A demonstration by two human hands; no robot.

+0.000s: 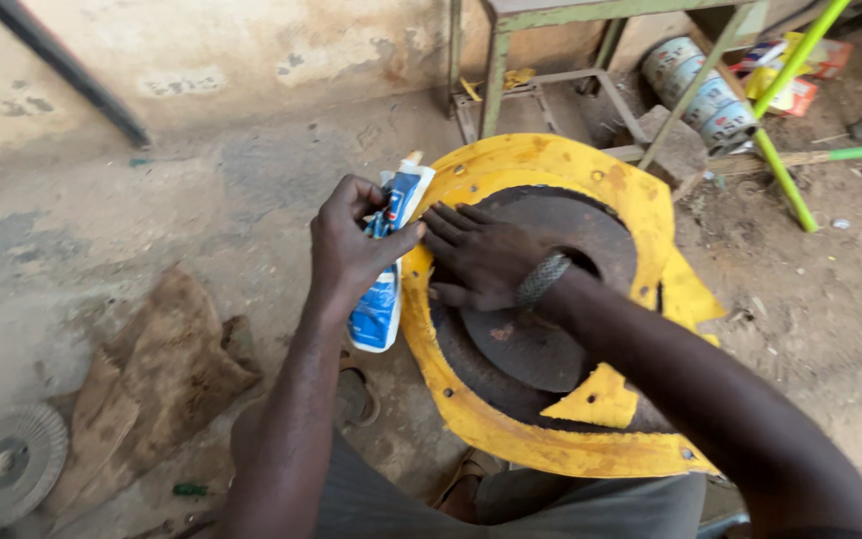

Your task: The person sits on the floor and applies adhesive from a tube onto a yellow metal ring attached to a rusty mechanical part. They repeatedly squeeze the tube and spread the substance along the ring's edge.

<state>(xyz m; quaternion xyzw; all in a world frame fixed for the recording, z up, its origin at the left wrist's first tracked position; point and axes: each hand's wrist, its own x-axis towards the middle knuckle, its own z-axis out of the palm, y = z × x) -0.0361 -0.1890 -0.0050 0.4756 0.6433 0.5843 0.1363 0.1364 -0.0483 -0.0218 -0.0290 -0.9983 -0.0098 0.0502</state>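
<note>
1. The left hand (351,250) is clamped around a white and blue squeeze tube (387,265), nozzle pointing up and away, held against the left edge of a yellow metal housing (551,165).
2. The right hand (481,258), a woven band at its wrist, lies flat with fingers spread on the housing's rim and the rusty disc (551,299) inside it, gripping nothing.
3. The housing rests against the person's lap above the concrete floor (202,200).
4. A grey ribbed disc (7,464) lies on the floor, well apart to the left.
</note>
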